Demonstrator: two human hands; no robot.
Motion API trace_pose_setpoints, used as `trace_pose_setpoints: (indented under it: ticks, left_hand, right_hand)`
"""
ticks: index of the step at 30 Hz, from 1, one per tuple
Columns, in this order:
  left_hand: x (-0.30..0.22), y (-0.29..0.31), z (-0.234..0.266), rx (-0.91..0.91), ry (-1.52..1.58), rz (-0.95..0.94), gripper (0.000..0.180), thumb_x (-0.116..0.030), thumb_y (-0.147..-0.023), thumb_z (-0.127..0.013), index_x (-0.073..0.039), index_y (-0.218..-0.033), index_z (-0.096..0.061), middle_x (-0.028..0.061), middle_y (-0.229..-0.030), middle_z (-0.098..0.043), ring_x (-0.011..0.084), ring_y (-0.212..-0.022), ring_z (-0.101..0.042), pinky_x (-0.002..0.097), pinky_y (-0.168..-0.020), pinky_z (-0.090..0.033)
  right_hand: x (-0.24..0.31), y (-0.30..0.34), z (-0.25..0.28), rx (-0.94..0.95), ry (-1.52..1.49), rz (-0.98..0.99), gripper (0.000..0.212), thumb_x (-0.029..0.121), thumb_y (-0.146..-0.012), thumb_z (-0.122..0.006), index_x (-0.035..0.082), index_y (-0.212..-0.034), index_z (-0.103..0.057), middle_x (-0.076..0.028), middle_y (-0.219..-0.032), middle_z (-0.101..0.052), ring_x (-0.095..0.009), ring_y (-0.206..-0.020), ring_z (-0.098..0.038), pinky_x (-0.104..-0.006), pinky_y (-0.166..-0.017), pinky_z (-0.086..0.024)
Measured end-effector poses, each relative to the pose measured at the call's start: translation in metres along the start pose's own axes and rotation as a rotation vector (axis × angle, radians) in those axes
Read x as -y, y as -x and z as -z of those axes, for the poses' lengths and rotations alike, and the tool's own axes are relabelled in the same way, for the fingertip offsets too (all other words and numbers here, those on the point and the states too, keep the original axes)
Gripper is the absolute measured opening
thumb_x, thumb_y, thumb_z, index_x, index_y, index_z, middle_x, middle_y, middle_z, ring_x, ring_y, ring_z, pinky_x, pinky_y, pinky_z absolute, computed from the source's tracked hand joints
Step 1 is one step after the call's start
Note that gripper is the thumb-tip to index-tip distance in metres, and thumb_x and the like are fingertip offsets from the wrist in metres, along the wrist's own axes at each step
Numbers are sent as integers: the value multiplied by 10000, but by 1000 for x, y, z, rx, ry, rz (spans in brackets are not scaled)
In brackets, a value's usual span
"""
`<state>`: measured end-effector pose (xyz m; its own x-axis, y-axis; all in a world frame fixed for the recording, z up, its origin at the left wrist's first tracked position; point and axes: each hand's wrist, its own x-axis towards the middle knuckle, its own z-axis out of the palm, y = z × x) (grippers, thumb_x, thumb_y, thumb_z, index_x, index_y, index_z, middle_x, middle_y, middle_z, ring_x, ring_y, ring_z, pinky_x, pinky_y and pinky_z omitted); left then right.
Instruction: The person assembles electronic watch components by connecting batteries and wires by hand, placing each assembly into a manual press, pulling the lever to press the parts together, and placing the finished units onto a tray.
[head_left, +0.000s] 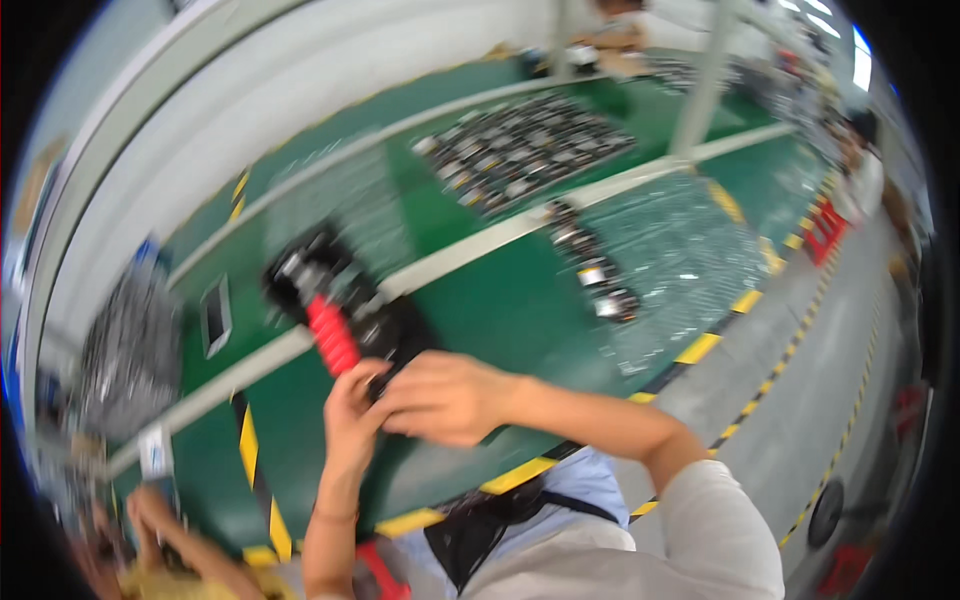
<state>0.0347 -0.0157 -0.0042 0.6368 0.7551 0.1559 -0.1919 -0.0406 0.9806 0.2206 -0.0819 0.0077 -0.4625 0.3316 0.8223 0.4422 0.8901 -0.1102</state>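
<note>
Above the near part of the green bench, my left hand (352, 412) and my right hand (445, 398) meet with their fingers closed together. A small dark piece shows between the fingertips, too blurred to name. Just beyond my left fingers lies a bright red, ribbed grip-like thing (332, 337), its far end against greyish parts. These parts lie in or on a black, soft-looking heap (405, 325), whose near end is partly hidden behind my right hand. Motion blur hides the finer detail.
A row of small dark parts (592, 262) lies on clear plastic sheeting (675, 255) to the right. Behind the white rail (480, 240) sits a large batch of similar parts (525, 148). A phone-like device (215, 316) is at left. Another person's hands (150, 510) show lower left.
</note>
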Motion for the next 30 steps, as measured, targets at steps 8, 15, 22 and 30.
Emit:
trace_pose_setpoints:
  ticks: [8, 15, 22, 30]
  left_hand:
    - [-18, 4, -1, -54, 159, 65, 339, 49, -896, -498, -2, -1229, -461, 87, -1073, -595, 106, -954, -563, 242, -812, -471]
    - [-3, 7, 5, -38, 105, 80, 313, 65, -886, -512, -4, -1189, -471, 117, -1049, -590, 119, -832, -619, 228, -636, -552]
    - [-2, 14, -4, -136, -27, -39, 179, 93, -843, -560, 51, -1001, -633, 128, -1069, -600, 166, -839, -659, 255, -656, -601]
    - [-4, 17, -1, -166, -68, -67, 61, 5, -867, -606, 44, -888, -648, 74, -959, -616, 73, -761, -582, 190, -638, -463]
  right_hand:
    - [6, -4, -18, -4, 213, -182, 281, 105, -679, -713, 106, -957, -670, -9, -981, -619, -229, -969, -550, -377, -782, -458]
    - [9, -2, -24, -67, -7, -361, 253, 8, -648, -731, 83, -859, -612, -34, -896, -627, -246, -843, -555, -351, -752, -444]
    - [10, -3, -29, -205, 28, -540, 285, -56, -702, -666, 34, -960, -589, -86, -816, -587, -231, -728, -533, -319, -657, -434]
    - [12, 1, -38, -234, 24, -530, 300, -61, -700, -678, 31, -979, -617, -71, -754, -570, -163, -595, -529, -265, -521, -450]
